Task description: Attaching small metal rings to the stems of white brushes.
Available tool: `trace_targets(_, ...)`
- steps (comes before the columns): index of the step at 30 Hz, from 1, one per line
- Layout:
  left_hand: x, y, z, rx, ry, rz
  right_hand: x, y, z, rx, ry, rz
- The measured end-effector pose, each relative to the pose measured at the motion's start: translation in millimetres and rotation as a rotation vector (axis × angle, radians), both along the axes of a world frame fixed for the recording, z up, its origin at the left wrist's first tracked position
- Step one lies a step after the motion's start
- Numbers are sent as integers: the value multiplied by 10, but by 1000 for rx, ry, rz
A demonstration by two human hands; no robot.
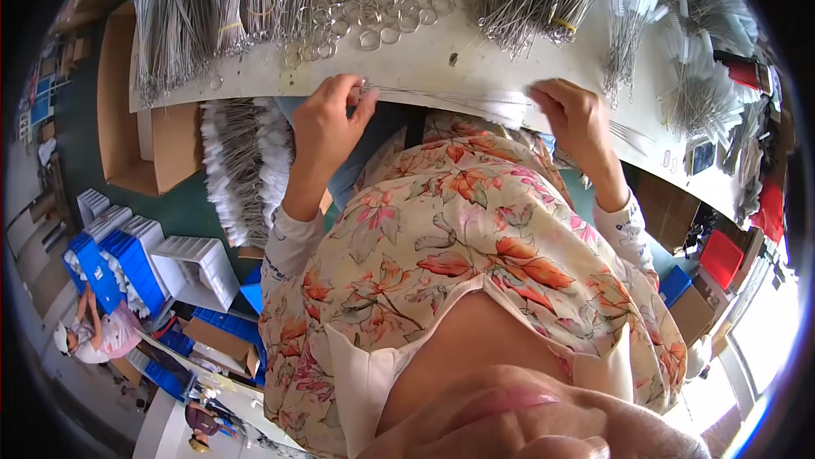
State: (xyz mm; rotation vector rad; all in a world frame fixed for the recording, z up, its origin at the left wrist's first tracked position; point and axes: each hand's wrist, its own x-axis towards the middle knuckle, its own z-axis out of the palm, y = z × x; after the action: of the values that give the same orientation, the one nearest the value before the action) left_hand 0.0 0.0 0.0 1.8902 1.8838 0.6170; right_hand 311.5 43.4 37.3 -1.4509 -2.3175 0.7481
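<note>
My left hand point(334, 118) is closed in a pinch at the table's front edge. Between its thumb and forefinger are the wire ends of a few thin wire brushes point(441, 95), with a small glint of metal at the fingertips. The brushes stretch rightward along the edge to their white bristle ends point(508, 109). My right hand point(575, 112) is beside those bristles, fingers bent and drawn together. What its fingertips hold, if anything, is too small to make out. Loose metal split rings point(369, 39) lie in a heap beyond my left hand.
Thick bundles of wire brushes point(174, 34) cover the table point(280, 77) at the back left, with more bundles point(531, 0) at the right. An open cardboard box point(127, 153) stands at the left, near stacked brushes point(242, 170). Blue and white crates point(199, 268) and two people are farther off.
</note>
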Motion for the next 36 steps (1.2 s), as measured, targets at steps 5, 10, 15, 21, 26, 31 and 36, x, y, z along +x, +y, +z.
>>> trace_targets(5,-14,292,23,327,-82,-85,-1007,176,145,28,444,242)
trace_targets(10,54,423,537,246,-622,-84,-1312,263,77,-50,495,277)
trace_targets(15,-162,608,838,185,-674,-534,-1142,467,394,-532,580,330)
trace_targets(21,-202,782,967,192,-751,-778,-1021,669,505,-1067,743,553)
trace_targets(26,-160,832,1003,298,-740,-754,-1065,706,473,-1116,806,593)
trace_targets(31,-195,881,995,327,-702,-767,-1095,736,454,-1150,870,594)
trace_targets(36,-161,823,988,290,-711,-729,-1114,715,487,-1171,890,503)
